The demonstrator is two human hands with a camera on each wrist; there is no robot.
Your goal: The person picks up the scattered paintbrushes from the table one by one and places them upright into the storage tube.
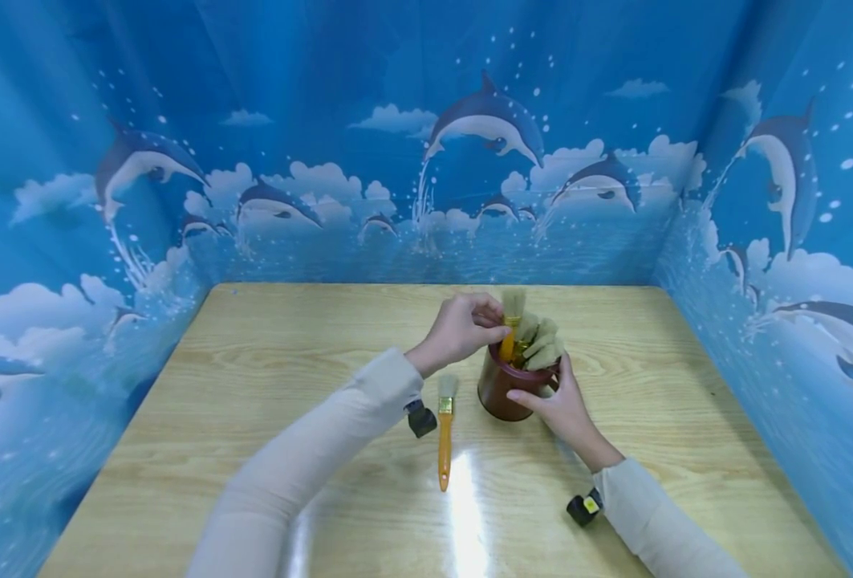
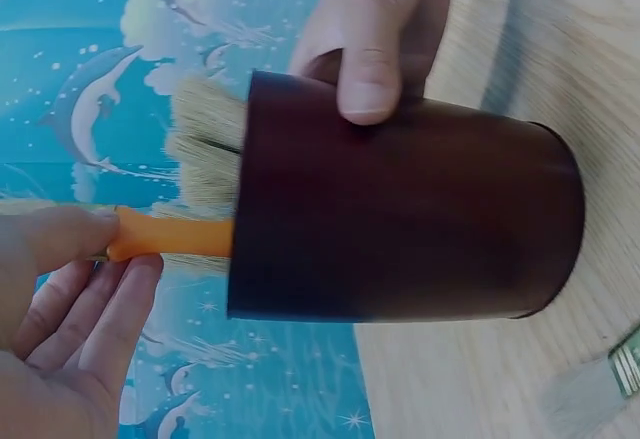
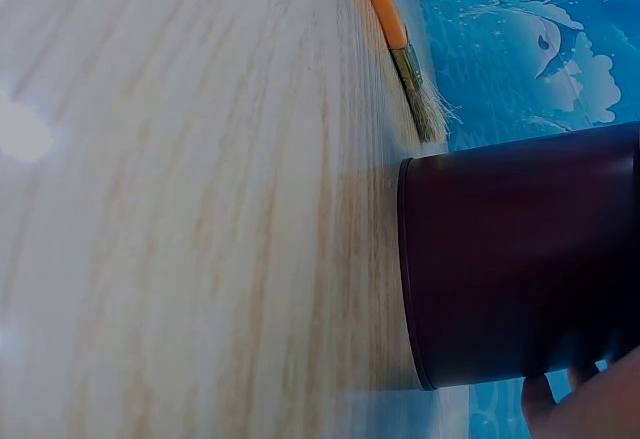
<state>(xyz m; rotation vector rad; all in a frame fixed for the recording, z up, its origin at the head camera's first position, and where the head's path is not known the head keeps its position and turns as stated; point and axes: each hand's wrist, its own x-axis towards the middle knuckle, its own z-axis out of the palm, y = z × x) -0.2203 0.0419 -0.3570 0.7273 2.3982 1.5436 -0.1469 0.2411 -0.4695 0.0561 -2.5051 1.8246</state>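
Note:
A dark reddish-brown cup [image 1: 501, 393] stands upright on the table, several paintbrushes [image 1: 544, 351] in it with their pale bristles up. Thumb and fingers of my left hand [image 1: 462, 327] pinch a paintbrush [image 2: 180, 236] near the top of its orange handle. That handle's lower part is inside the cup, hidden by the wall. My right hand [image 1: 566, 409] grips the cup from the right; in the left wrist view its thumb [image 2: 368, 89] presses on the outer wall. Left of the cup, another orange-handled paintbrush [image 1: 444, 441] lies on the table, bristles pointing away from me.
The wood-grain table [image 1: 310, 337] reaches back to a blue curtain [image 1: 325, 96] printed with dolphins, which also closes off both sides. Small black devices are strapped at the left wrist [image 1: 420, 419] and the right wrist [image 1: 583, 507].

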